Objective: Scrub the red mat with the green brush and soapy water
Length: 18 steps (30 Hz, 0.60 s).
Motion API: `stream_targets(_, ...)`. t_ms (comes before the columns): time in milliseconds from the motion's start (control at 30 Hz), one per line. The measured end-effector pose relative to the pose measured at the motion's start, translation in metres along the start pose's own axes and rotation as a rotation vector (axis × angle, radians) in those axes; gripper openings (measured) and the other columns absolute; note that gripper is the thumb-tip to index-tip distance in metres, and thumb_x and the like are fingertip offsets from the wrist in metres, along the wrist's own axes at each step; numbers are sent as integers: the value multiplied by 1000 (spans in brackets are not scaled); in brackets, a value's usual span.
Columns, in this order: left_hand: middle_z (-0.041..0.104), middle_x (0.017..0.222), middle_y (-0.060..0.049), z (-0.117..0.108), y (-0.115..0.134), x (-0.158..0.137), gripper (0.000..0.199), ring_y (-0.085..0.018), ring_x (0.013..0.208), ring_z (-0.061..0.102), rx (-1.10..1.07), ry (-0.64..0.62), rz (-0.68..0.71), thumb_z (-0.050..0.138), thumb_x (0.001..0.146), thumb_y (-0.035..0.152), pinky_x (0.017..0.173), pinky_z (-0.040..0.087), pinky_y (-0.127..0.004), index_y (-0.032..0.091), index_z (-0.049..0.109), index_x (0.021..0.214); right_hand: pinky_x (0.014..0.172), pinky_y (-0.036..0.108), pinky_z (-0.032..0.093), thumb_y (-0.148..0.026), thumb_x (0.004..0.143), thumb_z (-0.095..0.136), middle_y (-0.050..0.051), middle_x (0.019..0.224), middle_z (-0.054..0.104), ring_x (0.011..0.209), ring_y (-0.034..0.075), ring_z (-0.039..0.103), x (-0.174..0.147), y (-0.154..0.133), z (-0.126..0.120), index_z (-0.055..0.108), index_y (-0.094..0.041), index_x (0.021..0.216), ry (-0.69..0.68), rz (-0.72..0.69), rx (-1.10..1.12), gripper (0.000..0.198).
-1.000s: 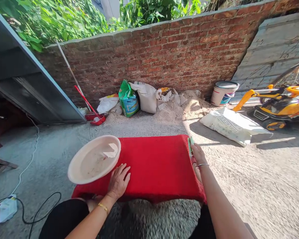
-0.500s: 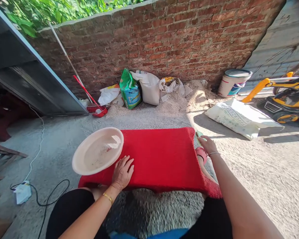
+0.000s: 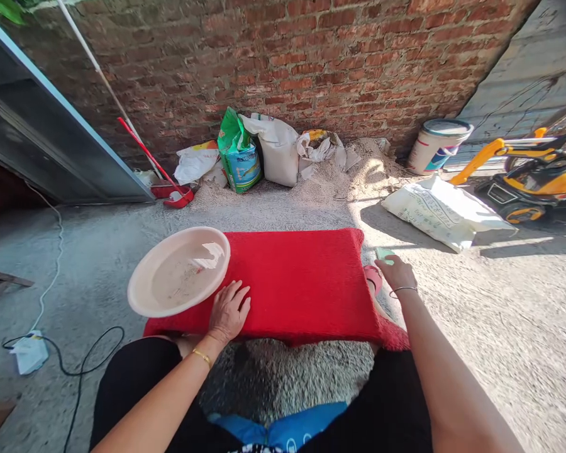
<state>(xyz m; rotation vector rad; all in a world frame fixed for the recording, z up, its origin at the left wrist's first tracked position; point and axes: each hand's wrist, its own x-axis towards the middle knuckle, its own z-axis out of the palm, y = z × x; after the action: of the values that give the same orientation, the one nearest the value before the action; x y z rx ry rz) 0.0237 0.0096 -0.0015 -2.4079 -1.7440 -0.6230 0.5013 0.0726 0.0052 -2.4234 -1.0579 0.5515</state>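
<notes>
A red cloth (image 3: 302, 283) covers a low bench or table in front of my knees. My left hand (image 3: 229, 309) lies flat on its near left part, fingers spread, beside a pale pink basin (image 3: 146, 302). The basin holds clear water with a few small bits at the bottom. Past the cloth's right edge, my right hand (image 3: 395, 272) is closed on a small flat light-green piece (image 3: 385, 254); its exact kind is not clear. A pink sandal (image 3: 372, 279) shows just below that hand.
Sacks (image 3: 279, 151) and a sawdust-like heap (image 3: 327, 179) line the brick wall (image 3: 311, 69). A red dustpan (image 3: 179, 198) stands left; a paint bucket (image 3: 438, 148), a flattened sack (image 3: 434, 211) and a yellow toy digger (image 3: 538, 182) are right. A power strip (image 3: 30, 353) with cables lies at lower left.
My view has tilted down and shifted slightly. The right hand has moved a little away from the cloth's edge, and the green piece shows more plainly. My left hand stays on the cloth.
</notes>
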Motion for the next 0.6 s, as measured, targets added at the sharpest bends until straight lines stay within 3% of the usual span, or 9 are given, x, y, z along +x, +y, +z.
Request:
stream_targets(67, 61, 127, -10, 0, 0, 1, 33, -29, 123, 52, 9, 1, -1, 46, 89, 32, 103, 39, -46, 22, 66, 114, 76, 39, 44, -57, 75, 59, 14, 99, 60, 91, 27, 58, -33, -1, -9, 64, -22, 117, 58, -48, 51, 54)
stream_targets(133, 61, 127, -10, 1, 0, 1, 33, -29, 123, 52, 12, -1, -5, 46, 89, 33, 102, 39, -46, 22, 66, 113, 76, 37, 45, -61, 79, 54, 12, 100, 58, 85, 23, 57, -78, -10, -8, 63, -24, 117, 115, -181, 95, 54)
stream_targets(267, 61, 128, -11, 1, 0, 2, 34, -29, 123, 52, 10, -3, 1, 45, 90, 33, 103, 39, -46, 20, 66, 113, 77, 33, 42, -53, 83, 55, 9, 98, 55, 87, 22, 53, -175, -41, 22, 65, -26, 112, 112, -650, -1, 40)
stream_targets(333, 61, 128, -12, 1, -1, 2, 35, -29, 123, 52, 20, -3, 10, 45, 90, 33, 103, 39, -46, 19, 66, 114, 77, 33, 41, -47, 83, 59, 8, 96, 54, 86, 22, 52, -207, -54, 38, 66, -27, 111, 76, -805, -102, 35)
stream_targets(467, 61, 128, -11, 0, -1, 3, 35, -28, 123, 52, 53, 4, 24, 44, 91, 33, 103, 39, -44, 20, 66, 114, 79, 34, 38, -45, 81, 63, 7, 95, 53, 85, 22, 50, -217, -53, 46, 65, -27, 111, 64, -850, -214, 35)
stream_targets(600, 61, 127, -11, 2, -4, 2, 35, -28, 122, 53, 70, 16, 43, 44, 91, 33, 102, 39, -43, 20, 66, 114, 79, 34, 38, -41, 81, 64, 7, 96, 53, 86, 21, 51, -177, -13, 23, 67, -25, 110, 131, -661, -156, 34)
